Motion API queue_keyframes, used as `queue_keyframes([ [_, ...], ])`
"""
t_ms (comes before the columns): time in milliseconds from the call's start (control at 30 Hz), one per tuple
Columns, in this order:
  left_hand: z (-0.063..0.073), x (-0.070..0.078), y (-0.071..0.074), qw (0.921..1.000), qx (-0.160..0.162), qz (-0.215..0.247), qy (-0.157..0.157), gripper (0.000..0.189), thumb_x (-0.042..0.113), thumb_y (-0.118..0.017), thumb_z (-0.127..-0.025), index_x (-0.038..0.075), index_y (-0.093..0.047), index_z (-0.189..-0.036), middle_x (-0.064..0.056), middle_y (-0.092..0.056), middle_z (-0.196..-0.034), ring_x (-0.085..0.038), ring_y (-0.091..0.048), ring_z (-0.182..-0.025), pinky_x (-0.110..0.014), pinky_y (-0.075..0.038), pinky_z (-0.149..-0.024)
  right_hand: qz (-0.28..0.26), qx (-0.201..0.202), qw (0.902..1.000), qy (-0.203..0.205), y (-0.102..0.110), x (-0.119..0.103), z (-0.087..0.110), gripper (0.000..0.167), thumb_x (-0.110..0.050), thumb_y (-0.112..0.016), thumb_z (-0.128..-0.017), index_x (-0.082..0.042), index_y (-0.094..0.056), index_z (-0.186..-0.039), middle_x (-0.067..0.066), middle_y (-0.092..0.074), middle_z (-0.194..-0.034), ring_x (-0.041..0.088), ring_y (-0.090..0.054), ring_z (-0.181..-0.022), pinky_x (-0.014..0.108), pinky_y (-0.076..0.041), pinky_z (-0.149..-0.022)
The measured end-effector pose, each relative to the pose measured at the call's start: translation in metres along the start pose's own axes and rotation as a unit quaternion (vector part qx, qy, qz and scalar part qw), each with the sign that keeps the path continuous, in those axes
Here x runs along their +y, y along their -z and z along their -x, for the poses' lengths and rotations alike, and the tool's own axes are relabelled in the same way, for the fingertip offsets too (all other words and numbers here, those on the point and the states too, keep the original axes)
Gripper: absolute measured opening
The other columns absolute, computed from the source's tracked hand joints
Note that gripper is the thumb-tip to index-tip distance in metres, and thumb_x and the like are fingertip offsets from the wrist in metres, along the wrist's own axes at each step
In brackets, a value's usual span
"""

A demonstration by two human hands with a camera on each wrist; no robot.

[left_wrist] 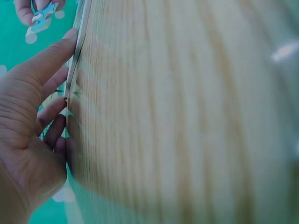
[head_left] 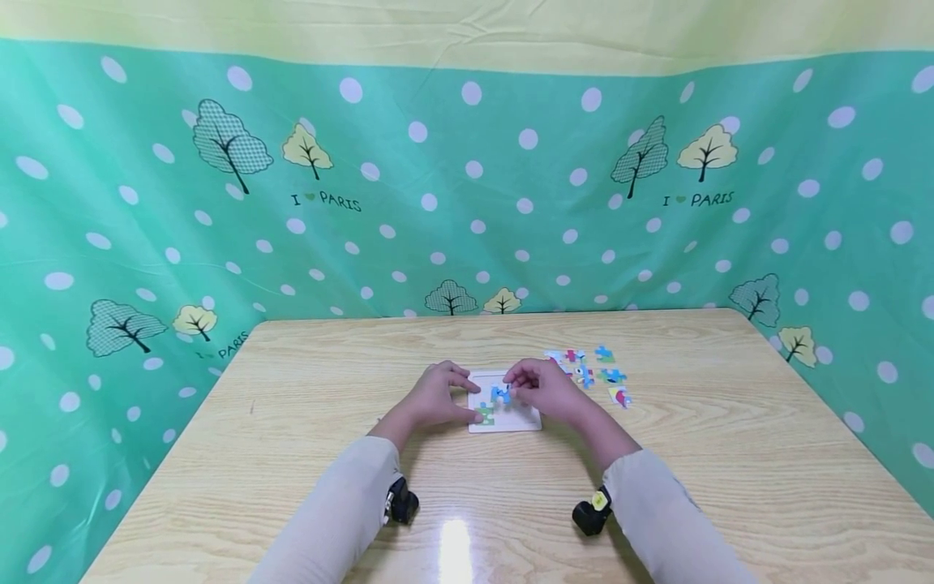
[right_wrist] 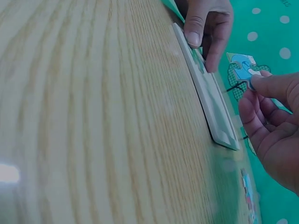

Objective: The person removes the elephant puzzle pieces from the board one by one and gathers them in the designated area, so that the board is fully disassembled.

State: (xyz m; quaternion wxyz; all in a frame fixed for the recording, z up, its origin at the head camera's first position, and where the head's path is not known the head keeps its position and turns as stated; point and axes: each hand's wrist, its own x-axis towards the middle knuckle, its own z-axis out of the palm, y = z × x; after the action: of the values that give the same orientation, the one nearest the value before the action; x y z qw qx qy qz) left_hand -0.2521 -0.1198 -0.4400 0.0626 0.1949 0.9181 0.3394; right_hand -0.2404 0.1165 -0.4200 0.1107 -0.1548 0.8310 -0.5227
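A white puzzle tray [head_left: 521, 422] lies in the middle of the table in the head view. In its lower left corner sits a green puzzle piece [head_left: 485, 414]. My left hand [head_left: 438, 396] is at the tray's left side, its thumb touching that corner and its fingers loosely extended. Between the thumb and fingertips of my right hand [head_left: 547, 391] is a blue puzzle piece [head_left: 499, 394], pinched above the tray. The right wrist view shows this blue piece [right_wrist: 243, 66] raised clear of the tray [right_wrist: 212, 109].
Several loose puzzle pieces [head_left: 613, 375] are scattered on the wooden table [head_left: 328, 381] to the right of the tray. A green dotted curtain [head_left: 467, 203] hangs behind the table and along both sides.
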Motion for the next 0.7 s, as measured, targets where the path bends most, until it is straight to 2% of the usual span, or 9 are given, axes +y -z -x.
queue_keyframes([
  [367,0.000,-0.002,0.000,1.0000,-0.002,0.001,-0.002,0.042,0.037,-0.090,-0.067,0.021,-0.076,-0.104,-0.004,-0.055,-0.130,-0.029,-0.044,-0.124,-0.044,-0.035,-0.106,-0.014,-0.002,0.9999,0.002,0.012,0.000,0.013,0.013,0.001,-0.063,-0.092,-0.001,-0.064,-0.105,0.011,-0.061,-0.091,0.025,-0.063,-0.079,0.036,-0.056,-0.074],
  [700,0.000,-0.001,0.000,1.0000,-0.004,0.000,-0.007,0.042,0.036,-0.090,-0.068,0.020,-0.076,-0.104,-0.004,-0.055,-0.131,-0.030,-0.043,-0.126,-0.044,-0.034,-0.107,-0.042,0.022,0.9989,0.007,0.025,0.002,0.023,0.014,0.005,-0.061,-0.092,0.002,-0.063,-0.106,0.014,-0.060,-0.093,0.024,-0.064,-0.080,0.038,-0.058,-0.074],
])
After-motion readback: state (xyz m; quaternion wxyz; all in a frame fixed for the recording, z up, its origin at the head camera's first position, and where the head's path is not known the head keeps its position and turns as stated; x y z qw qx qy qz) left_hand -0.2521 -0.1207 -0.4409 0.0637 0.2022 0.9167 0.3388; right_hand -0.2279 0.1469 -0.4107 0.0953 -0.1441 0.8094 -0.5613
